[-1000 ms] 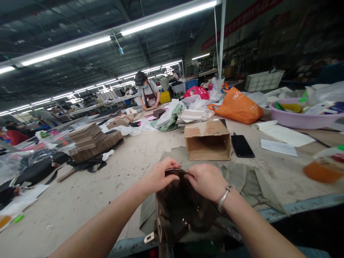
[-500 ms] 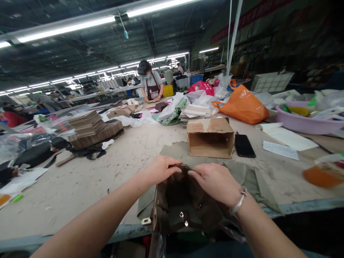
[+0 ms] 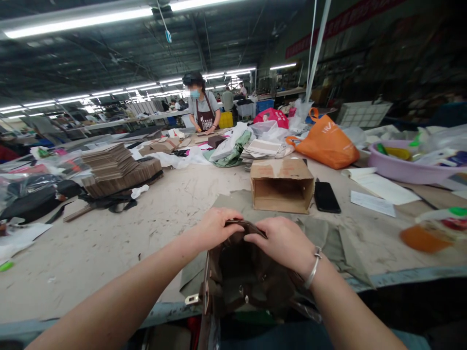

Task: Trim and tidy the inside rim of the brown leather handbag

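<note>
Brown bag [image 3: 251, 272] at the near edge of the table [image 3: 146, 243], its mouth open toward the viewer and its near part beyond the edge. The left hand [image 3: 218, 227] is clamped on the far rim of the bag, thumb within the mouth and fingers over the outside. The right hand [image 3: 282, 239] grips the same rim just to the right, thumb also inward; the two hands are close together, a short stretch of rim showing between them. A bracelet [image 3: 314, 270] encircles the right wrist. A metal clasp [image 3: 191, 299] projects at the left side of the bag.

Grey-green cloth [image 3: 328, 243] lies flat and creased beneath and beyond the hands. An open box [image 3: 282, 187] stands at the far side of the cloth, its opening facing near; a phone [image 3: 327, 197] lies just right of it. Farther right are a paper slip [image 3: 372, 203], a notebook [image 3: 388, 187] and a lilac basin [image 3: 397, 167]; near right, a blurred container [image 3: 425, 237] with orange contents. An orange tote [image 3: 328, 143] sits beyond the phone. Left: stacked brown pieces [image 3: 109, 167] with black straps [image 3: 122, 203] beside them. Far: a co-worker [image 3: 204, 112] in an apron, bent over the table
</note>
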### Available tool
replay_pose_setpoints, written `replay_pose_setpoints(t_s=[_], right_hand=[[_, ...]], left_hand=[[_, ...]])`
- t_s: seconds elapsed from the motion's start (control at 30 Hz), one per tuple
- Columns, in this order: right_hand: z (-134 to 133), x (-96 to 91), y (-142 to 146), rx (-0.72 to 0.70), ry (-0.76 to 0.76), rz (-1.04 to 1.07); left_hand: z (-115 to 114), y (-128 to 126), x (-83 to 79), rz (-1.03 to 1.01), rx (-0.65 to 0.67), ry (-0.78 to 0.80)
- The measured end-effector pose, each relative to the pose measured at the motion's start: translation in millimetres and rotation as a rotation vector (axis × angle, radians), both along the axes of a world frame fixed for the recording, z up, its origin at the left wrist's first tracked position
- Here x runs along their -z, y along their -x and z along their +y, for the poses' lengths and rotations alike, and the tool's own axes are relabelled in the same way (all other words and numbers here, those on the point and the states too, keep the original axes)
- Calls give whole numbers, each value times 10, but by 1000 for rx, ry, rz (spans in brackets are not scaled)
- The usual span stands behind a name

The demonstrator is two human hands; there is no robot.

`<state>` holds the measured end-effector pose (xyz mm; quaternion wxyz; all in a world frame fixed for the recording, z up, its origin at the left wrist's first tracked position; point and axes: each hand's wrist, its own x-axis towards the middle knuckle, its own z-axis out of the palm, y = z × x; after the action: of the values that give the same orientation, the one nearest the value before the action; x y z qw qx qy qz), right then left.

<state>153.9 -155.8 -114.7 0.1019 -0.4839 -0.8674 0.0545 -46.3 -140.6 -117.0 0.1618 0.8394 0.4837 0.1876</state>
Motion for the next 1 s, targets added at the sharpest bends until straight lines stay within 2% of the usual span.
replay_pose_setpoints(t_s=[0.17,0.3,0.47,0.53,0.7,0.77,0.87,0.93,1.0], right_hand=[[14,44,12,56,-61,-72],[44,48,-38,64,-40,-33],[85,-36,-275,-122,240,117],[84,-63,-359,-159,303,125],[24,-44,-337,-85,187,0],[3,-25,-284,-30,127,-69],[-2,4,-241,50,81,-126],[-1,34,-229,91,62,-131],[-15,66,-213,111,41,-114]], left_hand=[[53,-20,16,-28,109,81],[79,-92,18,27,66,50],[82,-115,33,28,26,27],[92,-104,49,1,12,44],[78,-52,16,-105,-99,135],[-46,-21,-61,-129,-168,173],[-450,18,-89,-239,-322,201],[-811,52,79,-414,-489,176],[-1158,128,426,-556,-589,93]])
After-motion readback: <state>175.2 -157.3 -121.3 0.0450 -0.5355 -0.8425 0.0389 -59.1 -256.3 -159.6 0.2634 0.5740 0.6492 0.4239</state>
